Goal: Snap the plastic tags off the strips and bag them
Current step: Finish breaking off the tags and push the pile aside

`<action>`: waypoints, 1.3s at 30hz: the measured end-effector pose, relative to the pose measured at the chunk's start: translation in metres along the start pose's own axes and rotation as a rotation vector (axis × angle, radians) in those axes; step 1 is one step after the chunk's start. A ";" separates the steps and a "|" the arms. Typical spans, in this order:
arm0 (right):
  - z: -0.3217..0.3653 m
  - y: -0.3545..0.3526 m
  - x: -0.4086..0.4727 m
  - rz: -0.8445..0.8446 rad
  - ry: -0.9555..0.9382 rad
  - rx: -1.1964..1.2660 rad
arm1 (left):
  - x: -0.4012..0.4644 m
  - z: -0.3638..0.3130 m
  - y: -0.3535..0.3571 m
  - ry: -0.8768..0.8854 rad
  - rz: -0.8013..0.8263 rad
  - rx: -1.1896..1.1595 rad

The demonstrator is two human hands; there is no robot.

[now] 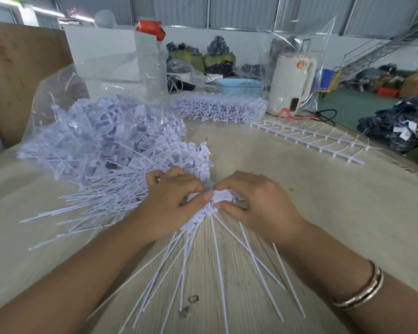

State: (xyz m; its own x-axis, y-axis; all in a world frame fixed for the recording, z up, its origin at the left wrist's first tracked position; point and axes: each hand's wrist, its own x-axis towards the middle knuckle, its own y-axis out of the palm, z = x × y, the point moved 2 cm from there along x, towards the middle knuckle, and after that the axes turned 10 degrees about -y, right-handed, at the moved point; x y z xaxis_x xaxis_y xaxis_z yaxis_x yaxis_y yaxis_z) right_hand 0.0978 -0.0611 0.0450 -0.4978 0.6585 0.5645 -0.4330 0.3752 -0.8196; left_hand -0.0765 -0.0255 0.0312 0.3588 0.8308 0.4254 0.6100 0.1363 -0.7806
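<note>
**A:** ok what can't u make out here?

**B:** mostly the middle bit. left hand and right hand both have fingers curled, pinching the same clump of white tags btwn them, thumbs nearly touching. fingers cover most of the clump so can't tell how many tags, or if one's already off. it's motion-blurred too. the strip they hang on only peeks out under the left thumb. long thin tails fan out toward the cam, a few run off the bottom edge.

**A:** and the bag?

**B:** clear plastic bag back left on the tabletop, mouth facing the hands, loose tags spilling out right up to the left knuckles. print on them is too small to read. 2nd bundle of strips further back, wrapped in film, count's impossible.

**A:** room to move?

**B:** right side is open, bare wood btwn the right hand and a stripped strip lying diagonally near the far right edge. left side crowded w/ the pile. tabletop edge runs diagonally on the right, floor drops off past it.

**A:** surface/room?

**B:** pale worn wood grain, couple dark spots near the bottom. behind: white kettle, blue basket, cardboard sheet far left, warehouse clutter, metal stairs top right. bangle on the right wrist.
</note>
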 end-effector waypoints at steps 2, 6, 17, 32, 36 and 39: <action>0.001 0.001 -0.001 0.001 -0.019 -0.019 | 0.001 0.000 0.000 0.018 0.006 0.023; 0.000 0.001 -0.002 0.042 -0.012 -0.025 | 0.000 0.000 -0.001 0.060 0.003 0.033; -0.002 0.006 -0.006 0.118 0.028 0.100 | -0.001 -0.008 -0.006 0.212 -0.064 0.106; -0.046 -0.006 -0.015 -0.070 0.188 0.513 | 0.005 0.025 -0.024 0.073 -0.055 -0.006; -0.025 0.011 -0.006 -0.053 0.080 0.311 | 0.003 0.010 -0.016 0.073 -0.142 0.233; -0.015 0.013 -0.005 -0.058 0.094 0.278 | 0.003 0.004 -0.014 0.066 -0.189 0.224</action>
State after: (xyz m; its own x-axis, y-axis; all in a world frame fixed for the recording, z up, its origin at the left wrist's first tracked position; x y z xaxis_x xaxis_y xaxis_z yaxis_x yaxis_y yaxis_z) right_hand 0.1058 -0.0503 0.0301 -0.4004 0.7034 0.5873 -0.6543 0.2293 -0.7207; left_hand -0.0865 -0.0232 0.0416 0.3034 0.7433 0.5962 0.5021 0.4071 -0.7630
